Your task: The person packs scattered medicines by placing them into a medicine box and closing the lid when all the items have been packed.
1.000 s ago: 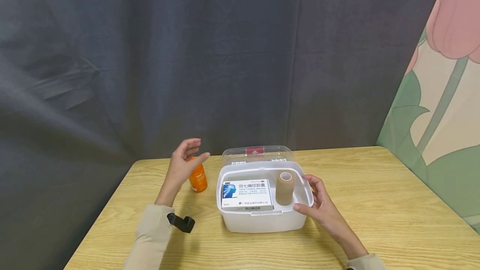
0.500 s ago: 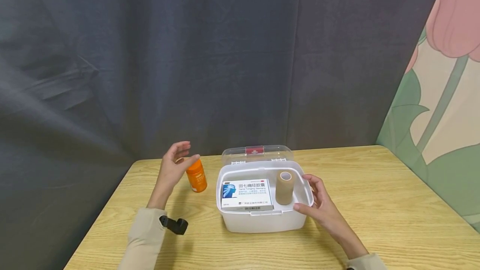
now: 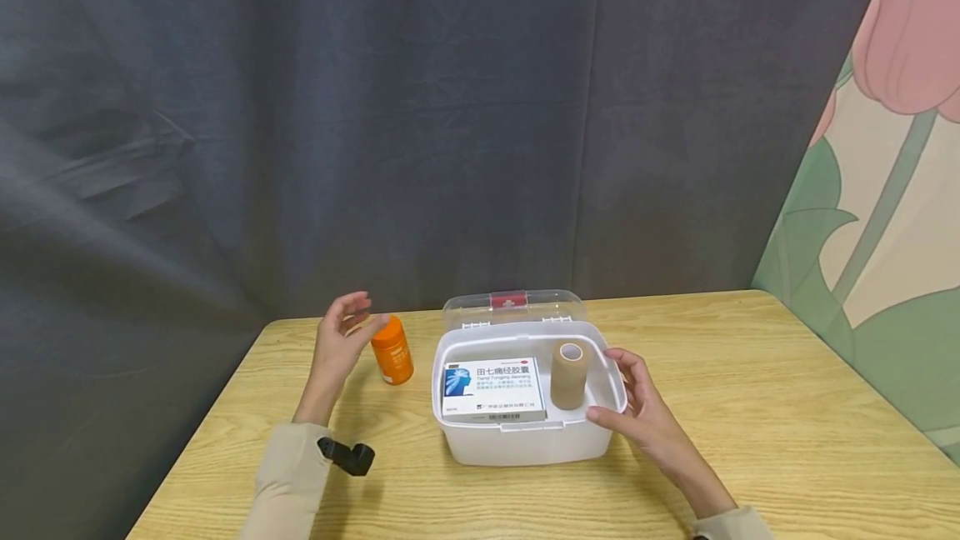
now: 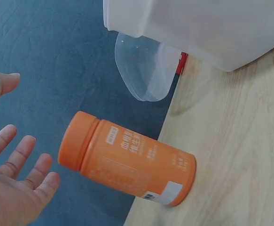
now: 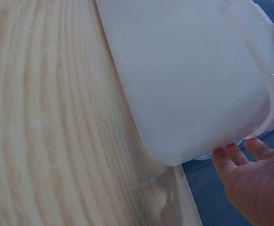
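An orange pill bottle (image 3: 393, 354) with an orange cap stands upright on the table, left of the white first aid box (image 3: 528, 444). Beside its cap is my left hand (image 3: 337, 350), fingers spread and slightly bent; a gap between hand and bottle shows in the left wrist view. My right hand (image 3: 651, 411) grips the box's right end, thumb at the front rim and fingers round the side. Inside the box, a white medicine carton (image 3: 493, 390) lies at the left, and a tan bandage roll (image 3: 569, 377) stands upright at the right.
The box's clear lid (image 3: 551, 307), with a red cross label, hangs open at the back. Beneath everything is a wooden table (image 3: 757, 407). A dark curtain (image 3: 420, 123) rises behind it, and a flower-painted wall (image 3: 892, 232) stands at the right.
My left hand has drawn back to the left and slightly lower, so more of the orange bottle shows. The right hand and the box have stayed in place.
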Available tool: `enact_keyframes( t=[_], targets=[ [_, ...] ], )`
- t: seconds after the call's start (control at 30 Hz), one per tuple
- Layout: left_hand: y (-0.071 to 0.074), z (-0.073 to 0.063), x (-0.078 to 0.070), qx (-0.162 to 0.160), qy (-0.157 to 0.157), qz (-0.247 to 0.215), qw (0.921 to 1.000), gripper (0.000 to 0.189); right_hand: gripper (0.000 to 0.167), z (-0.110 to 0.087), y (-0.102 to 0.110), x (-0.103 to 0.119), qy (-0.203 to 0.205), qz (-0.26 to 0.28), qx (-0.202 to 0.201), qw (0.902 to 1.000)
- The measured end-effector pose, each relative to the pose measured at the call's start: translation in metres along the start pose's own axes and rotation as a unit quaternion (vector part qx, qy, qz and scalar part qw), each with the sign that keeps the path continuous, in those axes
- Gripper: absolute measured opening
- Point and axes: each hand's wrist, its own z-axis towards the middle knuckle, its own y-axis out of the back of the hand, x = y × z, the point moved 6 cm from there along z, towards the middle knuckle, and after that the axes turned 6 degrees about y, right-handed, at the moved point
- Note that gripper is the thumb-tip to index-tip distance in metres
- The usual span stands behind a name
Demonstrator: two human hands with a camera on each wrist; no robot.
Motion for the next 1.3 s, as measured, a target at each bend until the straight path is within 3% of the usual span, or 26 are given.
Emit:
enact_keyframes(
  t=[0.5,0.87,1.1,1.3],
  targets=[
    [-0.006,0.006,0.04,0.021,0.088,-0.018,0.9958,0.065,0.072,0.001,0.002,0.002,-0.002,0.004,0.001,1.0],
    [-0.013,0.005,0.053,0.033,0.086,-0.013,0.9957,0.064,0.072,0.0,0.002,0.001,0.0,0.002,-0.002,1.0],
    [-0.015,0.002,0.06,0.012,0.111,-0.025,0.9934,0.063,0.072,-0.001,0.001,0.0,0.0,0.01,0.003,0.9999],
    [-0.015,0.002,0.061,0.001,0.114,-0.027,0.9931,0.06,0.073,-0.001,0.0,-0.001,0.002,0.013,0.001,0.9999]
  ],
)
